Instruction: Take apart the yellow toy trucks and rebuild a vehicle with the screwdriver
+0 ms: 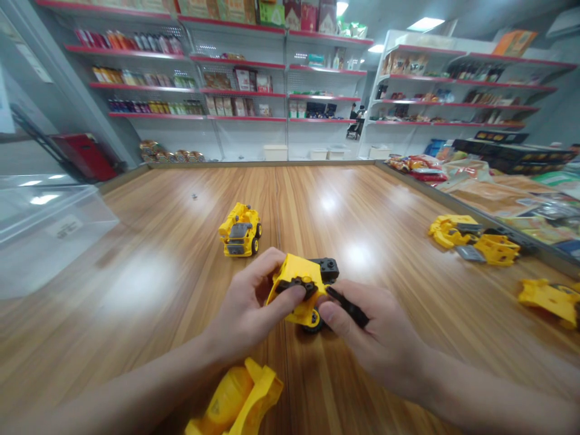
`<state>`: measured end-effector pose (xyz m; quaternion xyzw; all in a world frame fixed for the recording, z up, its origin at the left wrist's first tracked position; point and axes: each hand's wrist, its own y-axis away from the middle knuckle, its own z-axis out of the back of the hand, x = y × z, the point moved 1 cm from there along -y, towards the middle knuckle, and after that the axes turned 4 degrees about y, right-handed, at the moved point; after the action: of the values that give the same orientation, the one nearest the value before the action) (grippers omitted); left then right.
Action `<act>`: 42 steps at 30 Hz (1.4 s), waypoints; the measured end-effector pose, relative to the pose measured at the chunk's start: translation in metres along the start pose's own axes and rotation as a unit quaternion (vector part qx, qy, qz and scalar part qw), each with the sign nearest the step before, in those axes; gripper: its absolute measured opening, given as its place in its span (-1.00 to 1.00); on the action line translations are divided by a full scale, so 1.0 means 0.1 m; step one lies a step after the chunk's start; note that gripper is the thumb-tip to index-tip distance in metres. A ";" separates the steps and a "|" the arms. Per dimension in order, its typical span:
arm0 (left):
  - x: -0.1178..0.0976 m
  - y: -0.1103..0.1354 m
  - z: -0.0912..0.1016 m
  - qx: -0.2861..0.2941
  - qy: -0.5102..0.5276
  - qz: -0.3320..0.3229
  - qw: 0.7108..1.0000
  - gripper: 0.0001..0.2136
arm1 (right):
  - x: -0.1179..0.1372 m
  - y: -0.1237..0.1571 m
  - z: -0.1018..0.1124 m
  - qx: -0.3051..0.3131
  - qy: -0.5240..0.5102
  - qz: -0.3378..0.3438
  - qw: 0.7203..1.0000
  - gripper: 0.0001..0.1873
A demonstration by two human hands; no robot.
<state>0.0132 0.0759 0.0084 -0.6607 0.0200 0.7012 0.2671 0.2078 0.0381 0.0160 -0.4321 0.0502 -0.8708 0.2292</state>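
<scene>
My left hand is wrapped around a yellow toy truck with a black chassis end and a black-tyred wheel. Its thumb presses a black part against the yellow body. In my right hand is a black screwdriver, pinched between thumb and fingers, its front end against the truck's right side; the tip is hidden. Beyond my left hand stands a yellow toy construction truck with a grey front. Close to me, under my left forearm, lies a yellow mixer-drum part.
On the wooden table, yellow and grey toy parts lie at the right, with another yellow part nearer. A clear plastic bin stands at the left. A tiny grey piece lies far left. Stocked shelves line the back.
</scene>
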 end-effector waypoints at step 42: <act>0.29 0.04 0.03 -0.098 -0.225 -0.105 0.964 -0.62 | -0.03 0.00 -0.01 0.095 -0.299 -0.210 0.926 -0.64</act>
<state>0.0090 0.0838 -0.0199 -0.5076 -0.1790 0.7982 0.2705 0.2082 0.0388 0.0133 -0.6493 -0.1954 -0.7300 0.0858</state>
